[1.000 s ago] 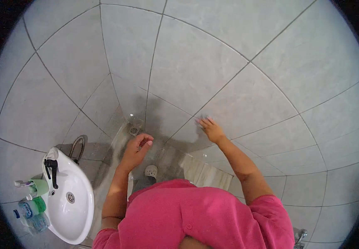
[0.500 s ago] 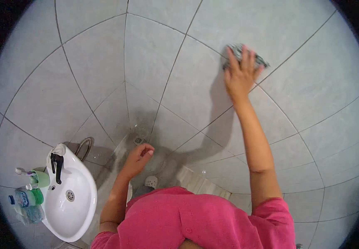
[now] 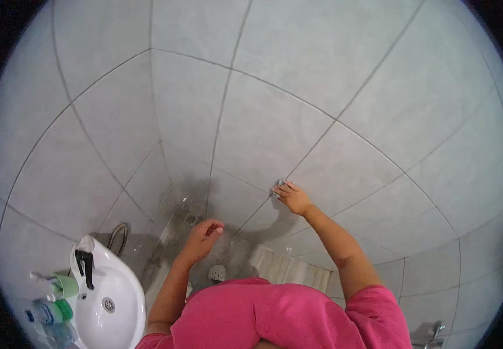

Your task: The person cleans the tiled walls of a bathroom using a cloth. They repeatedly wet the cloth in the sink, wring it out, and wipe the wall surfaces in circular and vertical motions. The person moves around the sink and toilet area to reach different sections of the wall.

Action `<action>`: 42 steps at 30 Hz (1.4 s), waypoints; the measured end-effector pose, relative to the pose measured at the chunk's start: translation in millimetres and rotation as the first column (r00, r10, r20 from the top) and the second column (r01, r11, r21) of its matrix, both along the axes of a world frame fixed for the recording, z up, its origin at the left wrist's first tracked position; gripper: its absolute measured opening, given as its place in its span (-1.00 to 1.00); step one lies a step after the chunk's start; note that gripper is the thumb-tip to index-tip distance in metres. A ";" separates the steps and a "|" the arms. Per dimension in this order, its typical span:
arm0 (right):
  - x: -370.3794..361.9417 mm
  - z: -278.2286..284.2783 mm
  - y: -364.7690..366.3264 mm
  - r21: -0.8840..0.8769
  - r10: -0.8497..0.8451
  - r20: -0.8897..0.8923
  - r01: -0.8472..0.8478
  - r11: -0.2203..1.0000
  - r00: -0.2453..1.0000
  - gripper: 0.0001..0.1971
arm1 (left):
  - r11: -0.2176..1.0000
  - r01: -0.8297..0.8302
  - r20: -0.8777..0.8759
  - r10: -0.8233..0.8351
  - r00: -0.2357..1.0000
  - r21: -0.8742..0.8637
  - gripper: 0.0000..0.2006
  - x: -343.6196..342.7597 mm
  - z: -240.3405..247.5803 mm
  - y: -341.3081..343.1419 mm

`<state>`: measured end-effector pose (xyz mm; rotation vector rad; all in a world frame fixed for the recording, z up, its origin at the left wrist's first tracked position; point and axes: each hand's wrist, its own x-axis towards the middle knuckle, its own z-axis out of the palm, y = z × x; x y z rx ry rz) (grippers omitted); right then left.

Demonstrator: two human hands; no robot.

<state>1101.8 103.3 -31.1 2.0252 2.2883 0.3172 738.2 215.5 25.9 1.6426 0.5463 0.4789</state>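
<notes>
On the grey tiled wall [image 3: 275, 128] in front of me, my right hand [image 3: 294, 199] presses a small crumpled grey-green cloth [image 3: 279, 187] flat near a grout crossing. Its fingers lie over the cloth and hide most of it. My left hand [image 3: 201, 241] hangs lower and to the left, clear of the wall. Its fingers curl loosely in toward the thumb, and nothing shows in them.
At the lower left is a white corner washbasin [image 3: 137, 291] with a black tap [image 3: 85, 269]. A green cup [image 3: 65, 285] and plastic bottles [image 3: 43, 313] stand beside it. A floor drain [image 3: 192, 219] lies in the corner; a metal fixture [image 3: 436, 333] is at lower right.
My right hand has slid the cloth down the wall and leftward, and that arm is now more bent. The view has tilted up a little. My left hand keeps its loose curl.
</notes>
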 end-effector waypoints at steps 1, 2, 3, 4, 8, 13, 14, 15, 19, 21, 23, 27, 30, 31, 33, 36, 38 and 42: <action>7.1 11.9 -19.3 -0.038 -0.023 0.044 0.025 0.999 0.999 -0.71 | 1.000 0.027 -0.016 -0.027 1.000 -0.003 -0.82 5.2 2.0 0.2; 4.0 35.1 -38.9 -0.075 -0.043 0.085 0.050 0.996 0.995 -0.72 | 0.999 0.051 -0.033 -0.052 0.998 -0.005 -0.82 8.4 6.8 -0.3; -1.2 56.2 -57.8 -0.109 -0.074 0.127 0.088 0.990 0.989 -0.73 | 0.996 0.087 -0.050 -0.087 0.995 -0.002 -0.82 14.8 10.5 -0.9; -5.8 69.2 -74.0 -0.019 -0.164 0.093 0.166 0.986 0.982 -0.74 | 0.993 0.121 -0.038 -0.120 0.992 0.013 -0.82 23.1 5.8 -3.4; -16.2 94.7 -129.8 0.309 -0.479 -0.279 0.550 0.776 0.833 -0.74 | 0.949 0.312 0.052 -0.314 0.948 0.041 -0.83 74.0 -26.4 -17.5; -54.2 133.5 -173.6 -0.145 0.314 -0.905 0.903 0.405 -0.286 -0.76 | 0.824 0.567 0.106 -0.563 0.820 -0.006 -0.84 119.5 -10.8 -57.3; -66.6 148.8 -176.8 -0.150 0.499 -0.782 0.889 0.432 -0.374 -0.75 | 0.807 0.590 0.127 -0.585 0.801 -0.010 -0.84 126.5 -5.1 -64.5; -78.5 160.1 -180.6 -0.135 0.652 -0.615 0.874 0.467 -0.444 -0.74 | 0.796 0.605 0.150 -0.597 0.788 -0.010 -0.84 128.7 -2.4 -70.5; -93.9 166.8 -216.3 -0.053 0.611 -0.454 0.704 0.709 -0.649 -0.69 | 0.767 0.639 0.067 -0.641 0.764 0.051 -0.83 137.8 5.5 -91.6; -98.2 165.1 -219.5 0.003 0.618 -0.352 0.660 0.751 -0.703 -0.68 | 0.761 0.647 0.029 -0.649 0.760 0.051 -0.82 136.2 14.0 -94.7; -101.3 160.9 -226.2 0.051 0.595 -0.311 0.612 0.789 -0.741 -0.68 | 0.793 0.599 0.012 -0.604 0.797 0.112 -0.82 128.7 11.3 -100.5; -101.4 142.5 -233.5 0.041 0.547 -0.346 0.571 0.820 -0.762 -0.67 | 0.872 0.480 0.004 -0.483 0.876 0.093 -0.80 100.3 17.7 -111.9; -104.3 113.0 -248.3 -0.095 0.472 -0.335 0.527 0.844 -0.816 -0.63 | 0.905 0.405 0.026 -0.412 0.911 0.129 -0.80 70.6 12.0 -129.5; -111.4 109.7 -250.1 -0.149 0.452 -0.341 0.522 0.840 -0.824 -0.64 | 0.911 0.390 -0.007 -0.392 0.920 0.132 -0.79 58.6 9.0 -133.3; -127.0 104.6 -255.8 -0.217 0.391 -0.345 0.478 0.851 -0.853 -0.66 | 0.940 0.316 -0.029 -0.315 0.949 0.128 -0.78 30.4 7.3 -143.0; -140.9 86.8 -254.2 -0.246 0.315 -0.369 0.419 0.874 -0.874 -0.75 | 0.974 0.161 -0.078 -0.150 0.986 0.158 -0.78 -18.4 1.6 -159.6; -149.6 75.6 -241.4 -0.353 0.286 -0.355 0.410 0.841 -0.890 -0.75 | 0.984 0.045 -0.132 -0.022 0.991 0.172 -0.78 -54.6 1.8 -171.5; -168.7 71.9 -212.4 -0.249 0.017 -0.411 0.130 0.960 -0.911 -0.72 | 0.949 -0.201 -0.107 0.232 0.967 0.242 -0.79 -122.8 6.2 -197.2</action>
